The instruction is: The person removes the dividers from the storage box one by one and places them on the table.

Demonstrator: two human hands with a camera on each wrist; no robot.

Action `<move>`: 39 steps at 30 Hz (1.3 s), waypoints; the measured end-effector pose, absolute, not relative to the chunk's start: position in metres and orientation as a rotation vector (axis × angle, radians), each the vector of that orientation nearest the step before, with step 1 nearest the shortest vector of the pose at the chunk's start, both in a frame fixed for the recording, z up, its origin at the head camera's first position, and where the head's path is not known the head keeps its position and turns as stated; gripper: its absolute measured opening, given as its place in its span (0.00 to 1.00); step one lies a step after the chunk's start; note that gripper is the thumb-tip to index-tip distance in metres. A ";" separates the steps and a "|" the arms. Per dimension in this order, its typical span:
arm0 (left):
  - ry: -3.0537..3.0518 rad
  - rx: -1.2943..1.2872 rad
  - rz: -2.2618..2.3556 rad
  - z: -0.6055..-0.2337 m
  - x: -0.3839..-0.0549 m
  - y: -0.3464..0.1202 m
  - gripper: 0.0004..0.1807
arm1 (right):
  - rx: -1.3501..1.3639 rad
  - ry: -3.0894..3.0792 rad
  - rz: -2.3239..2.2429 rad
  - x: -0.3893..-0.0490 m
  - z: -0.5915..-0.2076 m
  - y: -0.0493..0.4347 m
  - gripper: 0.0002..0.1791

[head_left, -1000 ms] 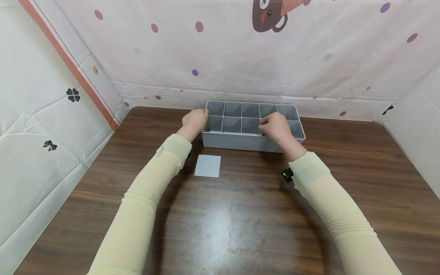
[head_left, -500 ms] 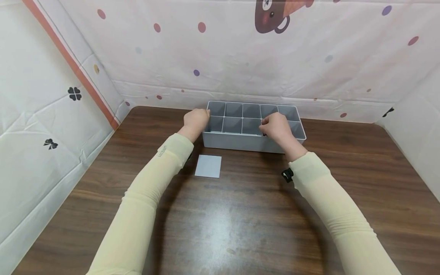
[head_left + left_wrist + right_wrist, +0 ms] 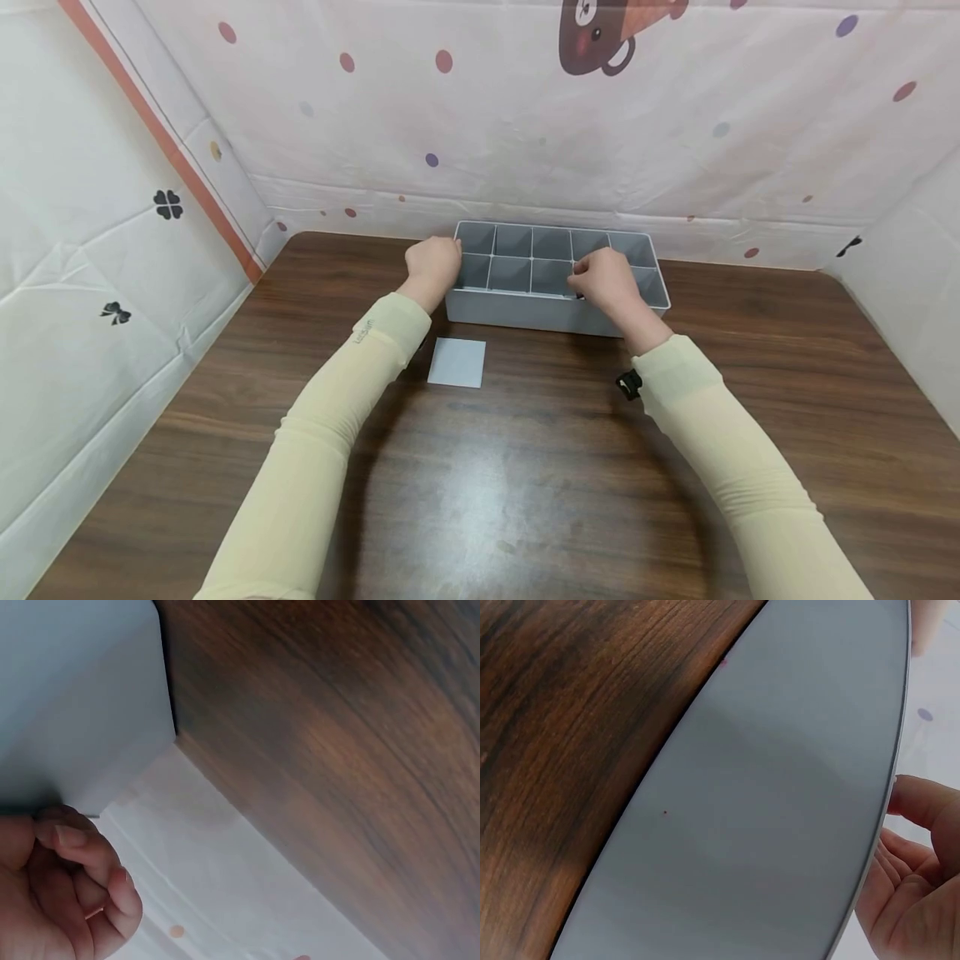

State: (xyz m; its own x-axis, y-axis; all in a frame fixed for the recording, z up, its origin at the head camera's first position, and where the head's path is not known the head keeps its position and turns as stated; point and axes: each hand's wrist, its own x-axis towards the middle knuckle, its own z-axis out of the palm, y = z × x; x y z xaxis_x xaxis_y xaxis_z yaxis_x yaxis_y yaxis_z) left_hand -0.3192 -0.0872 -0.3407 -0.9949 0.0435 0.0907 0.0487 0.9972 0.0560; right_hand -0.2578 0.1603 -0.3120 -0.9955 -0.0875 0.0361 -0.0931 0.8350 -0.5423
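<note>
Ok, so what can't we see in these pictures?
- Head view: the right hand hides part of the grey box's front row, and what it pinches, if anything.
- Head view: lettering on the left sleeve is too small to read; the top edge cuts off the brown cartoon.
- Left wrist view: picture edges cut off much of the box.
- Right wrist view: its wall hides the inside.

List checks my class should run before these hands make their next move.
1. Gray box upright on the table: ok.
2. Left hand at the gray box's left end: ok, its fingers are curled there.
3. Right hand clear of the compartments: not ok, it hides part of the front row.
4. Right fingers holding something: cannot tell, tips partly hidden.
5. White square apart from the gray box: ok, it lies in front on the table.
</note>
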 end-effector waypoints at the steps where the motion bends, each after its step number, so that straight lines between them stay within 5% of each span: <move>1: -3.044 -0.070 -0.079 -0.341 -0.319 -0.087 0.31 | 0.139 -3.000 0.896 -0.257 -0.312 0.160 0.24; 7: -3.082 -0.064 -0.109 -0.341 -0.318 -0.087 0.34 | 0.121 -2.996 0.863 -0.255 -0.314 0.159 0.15; 16: -3.330 0.047 -0.506 -0.334 -0.331 -0.094 0.39 | 0.122 -3.027 0.835 -0.255 -0.311 0.160 0.15; 26: -3.601 0.036 -0.676 -0.306 -0.325 -0.098 0.42 | 0.104 -3.165 0.826 -0.256 -0.306 0.160 0.23; 33: -3.535 0.012 -0.727 -0.316 -0.327 -0.100 0.41 | 0.092 -3.177 0.836 -0.261 -0.303 0.160 0.18; 39: -3.531 -0.021 -0.980 -0.324 -0.328 -0.101 0.38 | 0.105 -3.218 0.786 -0.265 -0.305 0.160 0.26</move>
State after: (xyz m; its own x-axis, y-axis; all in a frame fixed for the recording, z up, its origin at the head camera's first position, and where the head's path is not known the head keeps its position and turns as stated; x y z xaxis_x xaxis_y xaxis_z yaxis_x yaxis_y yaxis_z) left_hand -0.3285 -0.1010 -0.3243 -0.8662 0.1438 -0.4785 -0.1233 0.8666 0.4835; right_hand -0.2651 0.1603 -0.3052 -0.9831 -0.1017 -0.1523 -0.0201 0.8865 -0.4624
